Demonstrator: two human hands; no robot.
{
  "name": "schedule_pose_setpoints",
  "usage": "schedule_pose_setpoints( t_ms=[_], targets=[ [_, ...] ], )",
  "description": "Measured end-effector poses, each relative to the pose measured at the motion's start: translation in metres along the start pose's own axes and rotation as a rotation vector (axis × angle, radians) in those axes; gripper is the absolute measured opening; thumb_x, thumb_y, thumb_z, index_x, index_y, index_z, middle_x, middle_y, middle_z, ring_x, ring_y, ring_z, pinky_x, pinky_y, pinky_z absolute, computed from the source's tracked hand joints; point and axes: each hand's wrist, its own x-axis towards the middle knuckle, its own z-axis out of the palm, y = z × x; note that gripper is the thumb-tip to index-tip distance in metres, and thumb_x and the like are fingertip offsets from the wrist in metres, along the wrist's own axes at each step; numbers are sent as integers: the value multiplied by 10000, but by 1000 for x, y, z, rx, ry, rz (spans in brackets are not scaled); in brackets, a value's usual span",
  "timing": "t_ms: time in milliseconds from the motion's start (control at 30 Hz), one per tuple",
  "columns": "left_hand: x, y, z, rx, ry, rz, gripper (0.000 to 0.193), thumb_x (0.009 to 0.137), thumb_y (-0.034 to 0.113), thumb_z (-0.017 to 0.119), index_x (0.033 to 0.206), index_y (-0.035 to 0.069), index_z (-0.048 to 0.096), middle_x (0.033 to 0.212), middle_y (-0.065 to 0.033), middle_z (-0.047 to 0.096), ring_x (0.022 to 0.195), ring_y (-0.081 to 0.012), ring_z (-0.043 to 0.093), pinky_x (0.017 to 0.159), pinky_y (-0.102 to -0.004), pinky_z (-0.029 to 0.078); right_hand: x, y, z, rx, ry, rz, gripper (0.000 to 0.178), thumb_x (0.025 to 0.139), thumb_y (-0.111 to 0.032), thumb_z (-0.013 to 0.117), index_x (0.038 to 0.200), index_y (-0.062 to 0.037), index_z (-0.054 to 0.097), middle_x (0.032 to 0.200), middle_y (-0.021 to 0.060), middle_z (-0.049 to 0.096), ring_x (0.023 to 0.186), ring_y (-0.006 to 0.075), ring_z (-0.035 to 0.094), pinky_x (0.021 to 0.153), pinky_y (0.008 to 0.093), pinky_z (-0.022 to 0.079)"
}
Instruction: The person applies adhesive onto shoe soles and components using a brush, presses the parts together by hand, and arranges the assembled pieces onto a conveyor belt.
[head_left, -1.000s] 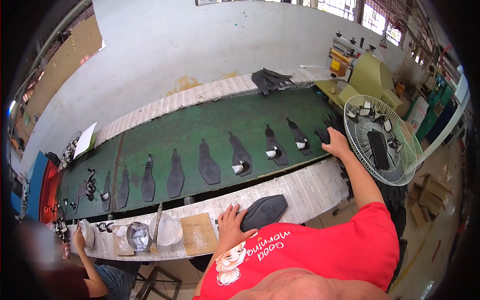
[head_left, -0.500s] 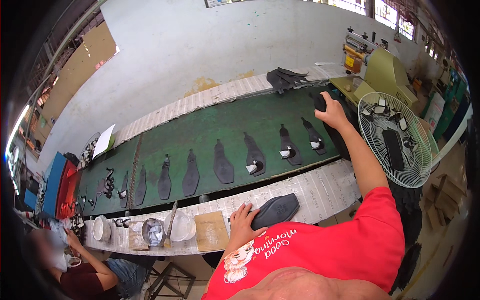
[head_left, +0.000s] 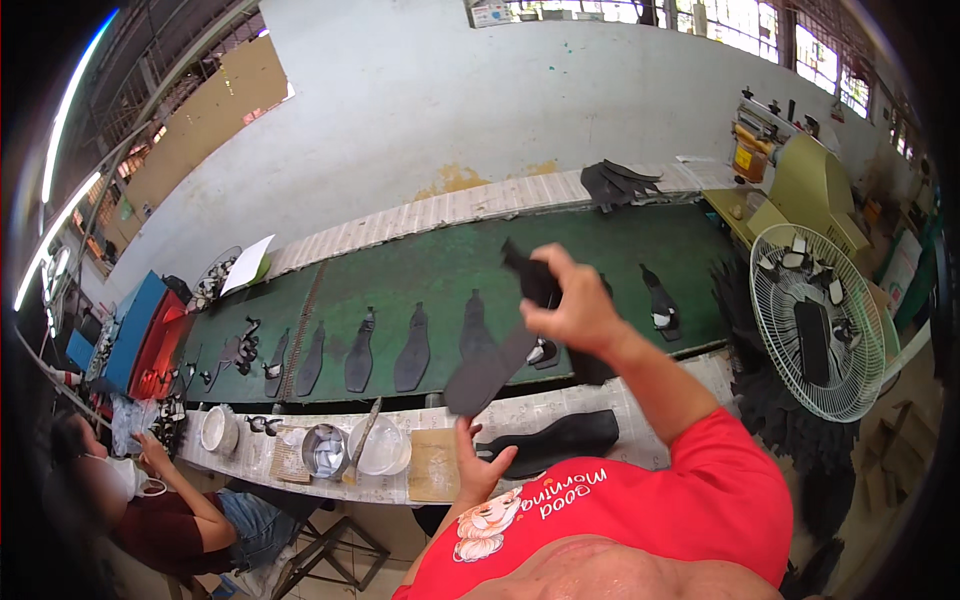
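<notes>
Over the green belt, my right hand [head_left: 585,305] is closed around dark sole-shaped pieces. One flat piece [head_left: 490,380] slants down to the left with its rounded end lowest. Another dark piece [head_left: 588,366] hangs below the hand. Just under that rounded end is my left hand [head_left: 482,468], thumb and fingers apart; whether a fingertip touches the piece I cannot tell. Beside it on the near ledge lies a black sole-shaped piece [head_left: 560,442]. Similar dark pieces [head_left: 412,350] lie in a row along the belt [head_left: 430,260], some with white-and-black parts on them.
To the right, a wire fan-guard basket [head_left: 770,330] holds small parts, near a yellow-green machine [head_left: 805,185]. More dark pieces [head_left: 615,185] lie on the far ledge. Tubs [head_left: 382,447] and a tan board [head_left: 432,468] stand left of me; a co-worker [head_left: 200,510] sits beyond.
My right hand has come left and nearer from the belt's far right, carrying dark pieces. My left hand has moved off the black piece on the ledge and opened its thumb outward. The view has shifted.
</notes>
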Motion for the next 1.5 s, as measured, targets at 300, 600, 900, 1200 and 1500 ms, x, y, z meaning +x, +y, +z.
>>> schedule_pose_setpoints(
  t_ms=[300, 600, 900, 1200, 1500],
  targets=[
    [10, 7, -15, -269, 124, -343, 307, 773, 105, 743, 1024, -2, 601, 916, -86, 664, 857, -155, 626, 788, -294, 483, -40, 6, 33, 225, 94, 182, 439, 669, -134, 733, 1042, -33, 524, 724, 52, 587, 631, 132, 542, 615, 288, 471],
    [25, 42, 22, 233, 87, 32, 724, 627, 209, 867, 1235, 45, 510, 815, -62, 598, 664, -138, 564, 615, -275, 469, -57, 22, 47, 359, 174, 215, 433, 692, -123, 743, 1044, -28, 509, 717, 39, 584, 634, 108, 543, 588, 283, 467],
    [61, 54, -15, 523, 223, 357, 105, 730, 23, 713, 815, 56, 661, 646, -71, 549, 528, -177, 526, 489, -297, 413, -53, 17, 59, 378, 61, -212, 784, 544, -267, 933, 1145, -55, 477, 757, -8, 537, 658, 78, 504, 580, 235, 414],
    [45, 21, -24, 361, 258, 193, 100, 818, 74, 686, 838, -9, 633, 685, -84, 564, 613, -179, 547, 581, -288, 439, -78, 30, 106, 759, -143, -33, 611, 665, -63, 798, 1171, -71, 455, 792, -3, 487, 698, 64, 470, 610, 198, 388],
    [25, -17, -14, 35, 147, 36, 324, 866, 299, 560, 1020, 14, 571, 954, -98, 589, 890, -207, 594, 804, -302, 456, -134, 79, 148, 443, -326, 146, 987, 579, -316, 834, 1373, -5, 337, 1306, 193, 421, 1151, 354, 478, 969, 393, 396]
  ],
)
